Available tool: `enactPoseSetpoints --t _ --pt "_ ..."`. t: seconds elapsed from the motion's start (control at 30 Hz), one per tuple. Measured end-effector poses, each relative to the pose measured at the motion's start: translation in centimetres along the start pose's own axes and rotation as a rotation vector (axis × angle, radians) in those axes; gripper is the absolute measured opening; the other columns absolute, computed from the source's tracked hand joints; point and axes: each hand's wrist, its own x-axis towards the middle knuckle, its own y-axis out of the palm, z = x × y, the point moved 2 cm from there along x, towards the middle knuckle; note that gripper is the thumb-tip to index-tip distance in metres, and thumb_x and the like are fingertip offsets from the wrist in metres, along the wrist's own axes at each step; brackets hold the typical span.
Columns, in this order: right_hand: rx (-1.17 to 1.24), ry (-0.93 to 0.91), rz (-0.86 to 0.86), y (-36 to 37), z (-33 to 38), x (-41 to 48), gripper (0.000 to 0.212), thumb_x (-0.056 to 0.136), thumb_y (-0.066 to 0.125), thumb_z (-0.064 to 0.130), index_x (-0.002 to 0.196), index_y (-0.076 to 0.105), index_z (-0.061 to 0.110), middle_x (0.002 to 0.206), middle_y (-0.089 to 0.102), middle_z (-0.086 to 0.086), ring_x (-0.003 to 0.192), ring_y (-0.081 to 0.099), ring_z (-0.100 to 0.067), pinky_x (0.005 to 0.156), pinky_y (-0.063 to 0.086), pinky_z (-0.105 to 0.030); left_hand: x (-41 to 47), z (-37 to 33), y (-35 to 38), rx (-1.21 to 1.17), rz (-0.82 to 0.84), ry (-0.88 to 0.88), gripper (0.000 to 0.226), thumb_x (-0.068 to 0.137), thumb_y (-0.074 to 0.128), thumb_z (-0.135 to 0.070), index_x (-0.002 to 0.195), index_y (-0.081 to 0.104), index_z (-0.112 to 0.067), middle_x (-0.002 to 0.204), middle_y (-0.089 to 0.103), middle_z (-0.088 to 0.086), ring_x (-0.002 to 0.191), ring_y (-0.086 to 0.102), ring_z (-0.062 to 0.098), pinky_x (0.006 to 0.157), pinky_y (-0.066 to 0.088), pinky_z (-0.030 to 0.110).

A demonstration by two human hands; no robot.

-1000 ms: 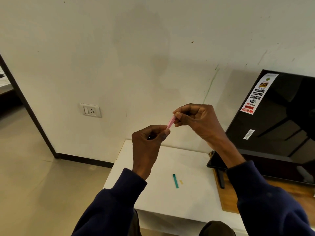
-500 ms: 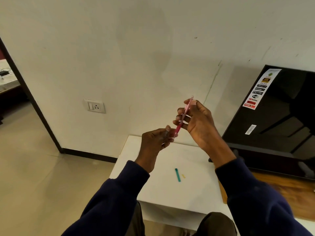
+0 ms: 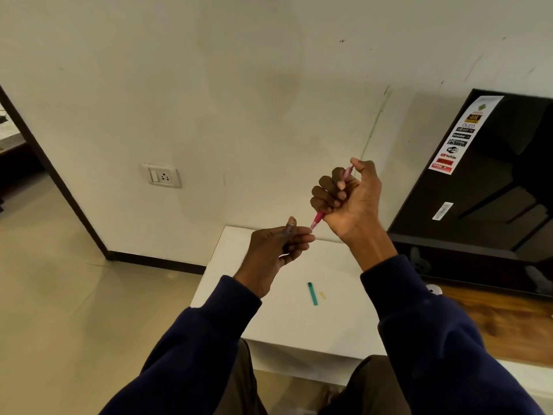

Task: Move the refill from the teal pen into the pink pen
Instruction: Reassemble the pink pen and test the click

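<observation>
My right hand (image 3: 351, 202) is fisted around the pink pen (image 3: 319, 216), held tilted in the air with its top end sticking out above my thumb and its lower tip pointing down-left. My left hand (image 3: 279, 245) pinches at that lower tip with thumb and fingers; what it holds there is too small to tell. A short teal pen part (image 3: 312, 293) lies on the white table (image 3: 239, 289), with a small yellowish piece (image 3: 322, 295) right beside it.
A black TV (image 3: 484, 187) with a sticker strip leans against the wall at the right, standing on a wooden board (image 3: 502, 324). A wall socket (image 3: 163, 176) is on the left wall. A doorway opens at far left. My knees are below the table's front edge.
My right hand has gone from a fingertip pinch to a full fist around the pink pen, which is now steeper. My left hand stays at the pen's lower tip. The view has shifted.
</observation>
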Motion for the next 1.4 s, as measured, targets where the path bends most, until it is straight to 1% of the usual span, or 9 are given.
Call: enactPoseSetpoints --t 0.2,0.33,0.47,0.57,0.7,0.93,1.03,1.2,1.4 --pt "-0.032 0.029 0.065 0.3 0.1 0.1 0.055 0.095 0.043 0.045 0.051 0.038 0.014 0.045 0.024 0.004 0.05 0.013 -0.012 0.051 0.012 -0.028 0.1 0.3 0.3 0.011 0.016 -0.018 0.036 0.105 0.059 -0.036 0.097 0.081 -0.008 0.1 0.082 0.011 0.087 0.073 0.017 0.082 0.058 0.024" --pt "-0.032 0.042 0.074 0.2 0.3 -0.1 0.055 0.096 0.042 0.046 0.052 0.036 0.014 0.045 0.022 0.004 0.051 0.011 -0.013 0.051 0.011 -0.028 0.1 0.5 0.6 0.008 0.024 -0.023 0.036 0.104 0.06 -0.036 0.099 0.081 -0.008 0.1 0.082 0.011 0.085 0.074 0.015 0.078 0.059 0.021" --pt "-0.04 0.035 0.075 0.0 0.7 -0.3 0.056 0.097 0.042 0.047 0.051 0.036 0.014 0.051 0.014 0.003 0.05 0.011 -0.012 0.051 0.011 -0.028 0.1 0.6 0.9 0.012 0.017 -0.03 0.035 0.104 0.059 -0.035 0.096 0.081 -0.009 0.099 0.082 0.01 0.083 0.074 0.015 0.078 0.059 0.022" --pt "-0.011 0.022 0.069 -0.2 1.2 -0.4 0.056 0.097 0.04 0.045 0.049 0.037 0.015 0.045 0.02 0.004 0.048 0.012 -0.012 0.049 0.011 -0.026 -0.1 0.7 1.1 0.0 0.012 -0.037 0.035 0.104 0.059 -0.035 0.092 0.082 -0.01 0.099 0.082 0.01 0.084 0.075 0.015 0.08 0.058 0.024" --pt "-0.015 0.011 0.085 -0.4 1.9 -1.1 0.057 0.098 0.042 0.048 0.051 0.037 0.016 0.044 0.023 0.005 0.046 0.015 -0.011 0.047 0.013 -0.026 -0.6 0.7 1.7 -0.014 0.026 -0.046 0.036 0.105 0.057 -0.035 0.098 0.08 -0.008 0.099 0.082 0.01 0.084 0.075 0.015 0.078 0.059 0.022" --pt "-0.055 -0.012 0.12 0.1 3.2 -2.2 0.06 0.099 0.04 0.048 0.049 0.039 0.015 0.044 0.023 0.005 0.044 0.017 -0.01 0.047 0.014 -0.025 -1.7 0.6 2.9 -0.032 0.046 -0.066 0.045 0.108 0.051 -0.041 0.109 0.079 -0.006 0.107 0.081 0.011 0.09 0.075 0.014 0.086 0.057 0.024" --pt "-0.067 -0.007 0.128 0.3 3.6 -2.7 0.06 0.1 0.038 0.046 0.048 0.038 0.016 0.046 0.018 0.005 0.044 0.016 -0.01 0.045 0.015 -0.023 -2.1 0.5 3.3 -0.051 0.053 -0.081 0.046 0.108 0.051 -0.042 0.106 0.079 -0.006 0.107 0.081 0.011 0.091 0.075 0.015 0.088 0.057 0.025" --pt "-0.017 -0.021 0.112 0.5 4.1 -3.3 0.06 0.101 0.037 0.046 0.049 0.038 0.016 0.042 0.024 0.006 0.046 0.013 -0.011 0.046 0.014 -0.022 -2.6 0.6 3.7 -0.069 0.083 -0.083 0.048 0.107 0.052 -0.043 0.093 0.086 -0.012 0.108 0.082 0.011 0.091 0.076 0.015 0.089 0.057 0.026" --pt "-0.017 -0.032 0.107 0.5 4.5 -3.8 0.061 0.101 0.033 0.043 0.046 0.039 0.016 0.04 0.026 0.006 0.043 0.016 -0.009 0.045 0.017 -0.021 -3.0 0.3 4.1 -0.106 0.104 -0.074 0.047 0.106 0.054 -0.043 0.093 0.086 -0.012 0.11 0.081 0.011 0.09 0.078 0.015 0.087 0.057 0.027"
